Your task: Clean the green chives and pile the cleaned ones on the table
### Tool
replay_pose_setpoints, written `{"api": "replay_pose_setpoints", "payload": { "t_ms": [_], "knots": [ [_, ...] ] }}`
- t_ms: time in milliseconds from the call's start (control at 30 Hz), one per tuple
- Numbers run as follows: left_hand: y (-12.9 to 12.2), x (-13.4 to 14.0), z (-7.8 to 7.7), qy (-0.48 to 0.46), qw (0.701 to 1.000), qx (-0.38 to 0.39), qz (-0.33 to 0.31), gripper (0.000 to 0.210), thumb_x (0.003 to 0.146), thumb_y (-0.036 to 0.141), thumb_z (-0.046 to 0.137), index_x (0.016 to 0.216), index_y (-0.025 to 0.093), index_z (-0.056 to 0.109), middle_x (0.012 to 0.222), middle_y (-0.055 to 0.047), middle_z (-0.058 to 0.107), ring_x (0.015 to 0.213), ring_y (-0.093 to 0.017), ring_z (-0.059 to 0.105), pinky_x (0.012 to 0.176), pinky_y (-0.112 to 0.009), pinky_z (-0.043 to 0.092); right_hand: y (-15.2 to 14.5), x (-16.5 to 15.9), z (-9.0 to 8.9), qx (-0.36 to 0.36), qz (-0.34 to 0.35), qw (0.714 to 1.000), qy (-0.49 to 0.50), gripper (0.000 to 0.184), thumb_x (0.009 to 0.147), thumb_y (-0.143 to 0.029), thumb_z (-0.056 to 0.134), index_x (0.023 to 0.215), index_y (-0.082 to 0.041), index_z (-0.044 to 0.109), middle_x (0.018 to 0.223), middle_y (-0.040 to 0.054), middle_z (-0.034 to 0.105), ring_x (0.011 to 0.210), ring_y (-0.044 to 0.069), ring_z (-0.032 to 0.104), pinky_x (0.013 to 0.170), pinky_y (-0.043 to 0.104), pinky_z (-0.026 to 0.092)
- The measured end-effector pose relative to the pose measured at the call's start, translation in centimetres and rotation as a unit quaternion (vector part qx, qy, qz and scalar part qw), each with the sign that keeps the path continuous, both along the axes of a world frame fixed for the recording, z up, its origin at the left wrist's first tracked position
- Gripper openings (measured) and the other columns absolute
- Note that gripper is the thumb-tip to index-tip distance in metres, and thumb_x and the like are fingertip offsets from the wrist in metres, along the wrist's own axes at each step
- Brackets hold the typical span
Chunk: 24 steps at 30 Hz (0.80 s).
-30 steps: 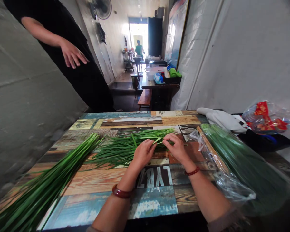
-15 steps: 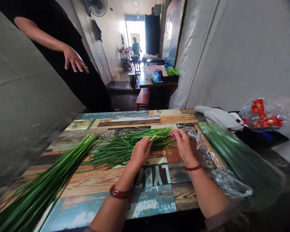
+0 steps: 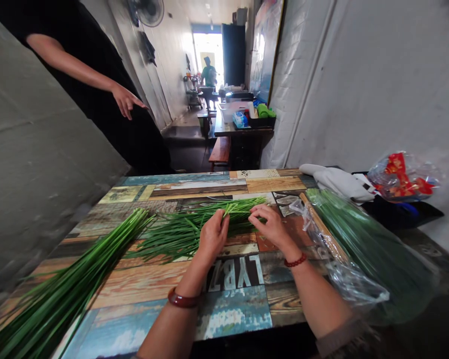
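Long green garlic chives (image 3: 172,237) lie in a loose pile across the middle of the patterned table. My left hand (image 3: 212,233) is closed round a few chives, their pale ends sticking out past the thumb. Just to its right, my right hand (image 3: 271,225) pinches at the tip of a stem with thumb and forefinger; the exact hold is small and hard to see. A thick bundle of chives (image 3: 71,279) rests on the left side, pale ends pointing away from me. More chives in a clear plastic bag (image 3: 362,244) lie on the right.
Beside the bag runs a brown stick-like strip (image 3: 324,227) with crumpled plastic. A white cloth (image 3: 331,180) and a red-marked clear packet (image 3: 404,177) sit at the back right. A person in black (image 3: 108,99) stands beyond the table's left. Farther off are a bench (image 3: 220,150) and another person.
My right hand has come left and closer to my left hand, its fingers now at the stem ends. My left hand has shifted slightly left. The standing person's hand has moved right.
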<state>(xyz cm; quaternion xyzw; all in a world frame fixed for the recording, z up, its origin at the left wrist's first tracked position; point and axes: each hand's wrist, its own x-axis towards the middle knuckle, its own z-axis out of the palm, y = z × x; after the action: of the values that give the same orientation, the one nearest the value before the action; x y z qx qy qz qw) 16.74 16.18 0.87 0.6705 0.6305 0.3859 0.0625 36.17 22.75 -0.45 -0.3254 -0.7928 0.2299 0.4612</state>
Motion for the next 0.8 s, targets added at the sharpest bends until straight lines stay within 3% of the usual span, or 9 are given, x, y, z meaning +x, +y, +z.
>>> {"api": "replay_pose_setpoints", "payload": {
  "t_ms": [167,300,500,667,800],
  "knots": [
    [-0.2,0.3,0.2,0.042,0.998,-0.045,0.028,0.020,0.093,0.038,0.042,0.089,0.023,0.055,0.071,0.000,0.060,0.063,-0.014,0.054,0.060,-0.023,0.033,0.9,0.1,-1.3,0.007,-0.025,1.000,-0.010,0.019,0.092,-0.026,0.049,0.093,-0.022,0.068,0.093,0.0055,0.068,0.091,0.019,0.062,0.085,0.035,0.048],
    [-0.2,0.4,0.2,0.095,0.991,-0.085,0.044,0.022,0.094,0.038,0.042,0.092,0.023,0.059,0.077,-0.001,0.067,0.068,-0.015,0.060,0.060,-0.023,0.032,1.6,0.4,-2.2,0.027,-0.084,0.991,-0.098,0.020,0.092,-0.024,0.050,0.099,-0.022,0.069,0.096,0.0065,0.069,0.093,0.021,0.061,0.086,0.036,0.046],
    [-0.5,1.3,0.0,0.239,0.964,-0.115,-0.030,0.029,0.097,0.036,0.035,0.092,0.022,0.059,0.085,-0.004,0.069,0.077,-0.016,0.064,0.061,-0.024,0.035,1.6,0.3,-2.6,0.051,-0.139,0.966,-0.213,0.017,0.089,-0.025,0.058,0.102,-0.023,0.068,0.100,0.0068,0.067,0.097,0.023,0.056,0.083,0.035,0.041],
    [-1.1,2.4,-0.1,0.296,0.942,-0.122,-0.101,0.025,0.096,0.028,0.035,0.092,0.021,0.059,0.083,-0.005,0.069,0.075,-0.018,0.065,0.062,-0.026,0.039,1.5,-0.1,-2.7,0.052,-0.143,0.962,-0.227,0.006,0.086,-0.025,0.062,0.090,-0.024,0.066,0.093,0.0036,0.067,0.092,0.023,0.055,0.077,0.034,0.038],
    [-1.2,2.6,-0.2,0.303,0.939,-0.123,-0.105,0.025,0.096,0.025,0.035,0.091,0.020,0.059,0.083,-0.006,0.069,0.075,-0.018,0.065,0.062,-0.026,0.041,1.6,-0.2,-2.8,0.051,-0.137,0.968,-0.204,0.004,0.087,-0.024,0.060,0.088,-0.022,0.064,0.091,0.0028,0.066,0.089,0.021,0.055,0.077,0.032,0.037]
  ]
}}
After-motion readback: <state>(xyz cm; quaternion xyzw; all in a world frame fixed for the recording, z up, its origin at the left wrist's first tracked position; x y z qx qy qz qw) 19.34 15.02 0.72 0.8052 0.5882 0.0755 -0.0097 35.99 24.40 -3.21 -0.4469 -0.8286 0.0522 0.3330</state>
